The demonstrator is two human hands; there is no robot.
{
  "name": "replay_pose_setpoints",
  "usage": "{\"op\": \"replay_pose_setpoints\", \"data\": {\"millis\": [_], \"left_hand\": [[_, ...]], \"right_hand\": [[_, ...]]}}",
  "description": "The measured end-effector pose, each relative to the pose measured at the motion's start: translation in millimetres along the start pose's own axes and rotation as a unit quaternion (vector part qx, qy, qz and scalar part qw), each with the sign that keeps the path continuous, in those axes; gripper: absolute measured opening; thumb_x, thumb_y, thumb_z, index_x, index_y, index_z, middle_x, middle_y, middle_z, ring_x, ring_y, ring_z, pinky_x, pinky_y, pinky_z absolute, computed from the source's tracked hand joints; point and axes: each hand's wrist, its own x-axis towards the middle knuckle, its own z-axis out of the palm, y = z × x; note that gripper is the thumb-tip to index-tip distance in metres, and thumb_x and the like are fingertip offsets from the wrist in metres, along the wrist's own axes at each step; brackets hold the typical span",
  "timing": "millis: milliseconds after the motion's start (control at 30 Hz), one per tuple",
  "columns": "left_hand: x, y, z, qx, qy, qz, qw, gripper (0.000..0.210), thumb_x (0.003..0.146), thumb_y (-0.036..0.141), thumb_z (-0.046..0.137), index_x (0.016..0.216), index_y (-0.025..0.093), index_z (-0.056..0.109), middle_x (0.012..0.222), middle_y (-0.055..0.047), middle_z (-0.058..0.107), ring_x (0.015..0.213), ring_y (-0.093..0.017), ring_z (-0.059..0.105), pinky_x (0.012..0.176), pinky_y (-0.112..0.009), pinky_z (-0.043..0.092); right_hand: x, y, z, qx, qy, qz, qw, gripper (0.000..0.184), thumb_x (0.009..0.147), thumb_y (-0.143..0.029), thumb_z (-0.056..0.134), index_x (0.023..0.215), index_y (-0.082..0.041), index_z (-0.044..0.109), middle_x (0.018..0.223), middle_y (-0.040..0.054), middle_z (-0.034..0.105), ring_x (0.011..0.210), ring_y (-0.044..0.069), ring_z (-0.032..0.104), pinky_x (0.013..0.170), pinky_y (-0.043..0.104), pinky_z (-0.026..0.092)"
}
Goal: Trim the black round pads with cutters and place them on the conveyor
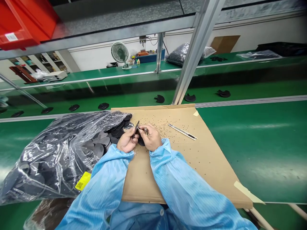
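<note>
My left hand [127, 141] is closed on a thin black round part [136, 127], held up on edge between thumb and fingers. Fingers curled, my right hand [153, 138] grips a small metallic tool [146, 131] right at that part's edge; the tool's exact kind is mostly hidden by the fingers. Another black disc [141, 141] shows below, between the two hands. To the left lies a large clear plastic bag [57, 153], its mouth open toward my hands, with many black round parts [99, 148] spilling out.
A cardboard sheet [182, 172] covers the bench, scattered with tiny dark bits. On it lies a utility knife [182, 132]. Behind, several black parts [104, 106] rest on a green conveyor belt [134, 97]. A metal post [192, 57] rises just beyond the cardboard; a red bin [35, 22] sits overhead.
</note>
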Motion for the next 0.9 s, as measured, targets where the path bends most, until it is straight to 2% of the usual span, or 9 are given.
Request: {"op": "replay_pose_setpoints", "data": {"millis": [133,300,467,567,667,733,800,833,900], "left_hand": [[-0.7,-2.6,-0.9,0.024,-0.034,0.033,0.999,0.017,0.074,0.015,0.071,0.09,0.014,0.064,0.072,0.0,0.054,0.052,-0.003,0.046,0.039,-0.009,0.035],[-3.1,-3.0,2.5,0.025,-0.021,0.064,0.997,0.028,0.074,0.016,0.071,0.101,0.019,0.064,0.075,0.001,0.056,0.053,-0.003,0.046,0.043,-0.011,0.038],[-4.6,-3.9,3.1,0.047,-0.023,0.079,0.996,0.035,0.072,0.019,0.072,0.106,0.022,0.064,0.082,-0.001,0.06,0.053,-0.004,0.046,0.043,-0.014,0.036],[-1.9,-8.8,4.6,0.083,0.014,0.156,0.984,0.045,0.066,0.025,0.077,0.109,0.025,0.063,0.088,0.0,0.064,0.058,-0.006,0.052,0.046,-0.017,0.039],[6.5,-11.3,12.1,0.112,0.082,0.246,0.959,0.051,0.06,0.03,0.082,0.107,0.022,0.063,0.094,-0.003,0.067,0.076,-0.014,0.062,0.063,-0.024,0.049],[17.9,-5.8,20.8,0.152,0.103,0.294,0.938,0.048,0.06,0.031,0.081,0.103,0.019,0.065,0.096,-0.006,0.068,0.09,-0.02,0.063,0.079,-0.033,0.051],[35.3,8.7,31.3,0.242,0.129,0.357,0.893,0.04,0.064,0.031,0.077,0.101,0.018,0.068,0.098,-0.008,0.068,0.098,-0.024,0.062,0.09,-0.038,0.048],[46.2,19.3,36.8,0.305,0.149,0.39,0.856,0.035,0.068,0.03,0.073,0.1,0.018,0.068,0.1,-0.009,0.068,0.1,-0.025,0.061,0.093,-0.04,0.046],[71.1,44.6,47.0,0.448,0.193,0.451,0.748,0.029,0.075,0.027,0.065,0.102,0.019,0.069,0.106,-0.009,0.065,0.104,-0.026,0.058,0.099,-0.041,0.041]], "right_hand": [[-3.0,0.9,2.3,-0.013,0.008,-0.031,0.999,0.014,0.087,-0.024,0.05,0.089,-0.021,0.064,0.086,0.0065,0.064,0.082,0.019,0.061,0.076,0.032,0.049],[-5.0,-5.0,4.0,0.02,0.019,-0.001,1.0,0.014,0.086,-0.025,0.052,0.091,-0.022,0.065,0.091,0.006,0.066,0.084,0.019,0.062,0.077,0.032,0.051],[-10.0,-9.4,-5.2,0.06,0.007,0.02,0.998,0.016,0.082,-0.026,0.058,0.096,-0.022,0.065,0.097,0.0058,0.067,0.088,0.019,0.063,0.082,0.034,0.05],[-14.0,-3.3,-14.9,0.029,0.037,0.037,0.998,0.014,0.082,-0.03,0.059,0.091,-0.021,0.065,0.092,0.0059,0.067,0.085,0.02,0.062,0.08,0.033,0.05],[-16.0,7.3,-22.2,-0.007,0.115,0.086,0.99,0.015,0.083,-0.032,0.057,0.084,-0.019,0.064,0.081,0.0052,0.065,0.076,0.018,0.06,0.074,0.031,0.048],[-16.2,13.3,-23.5,-0.009,0.154,0.122,0.98,0.017,0.083,-0.034,0.056,0.082,-0.019,0.063,0.077,0.0043,0.063,0.07,0.017,0.058,0.07,0.03,0.048],[-15.9,17.1,-22.1,0.001,0.169,0.136,0.976,0.017,0.083,-0.035,0.056,0.081,-0.019,0.063,0.076,0.0036,0.062,0.068,0.016,0.057,0.068,0.029,0.047],[-15.6,18.2,-20.6,0.005,0.171,0.133,0.976,0.017,0.083,-0.035,0.056,0.081,-0.019,0.063,0.076,0.0035,0.062,0.069,0.016,0.057,0.067,0.029,0.047],[-14.7,19.4,-17.5,0.012,0.176,0.123,0.977,0.015,0.082,-0.034,0.057,0.081,-0.019,0.063,0.077,0.0037,0.062,0.07,0.017,0.057,0.068,0.029,0.046]]}}
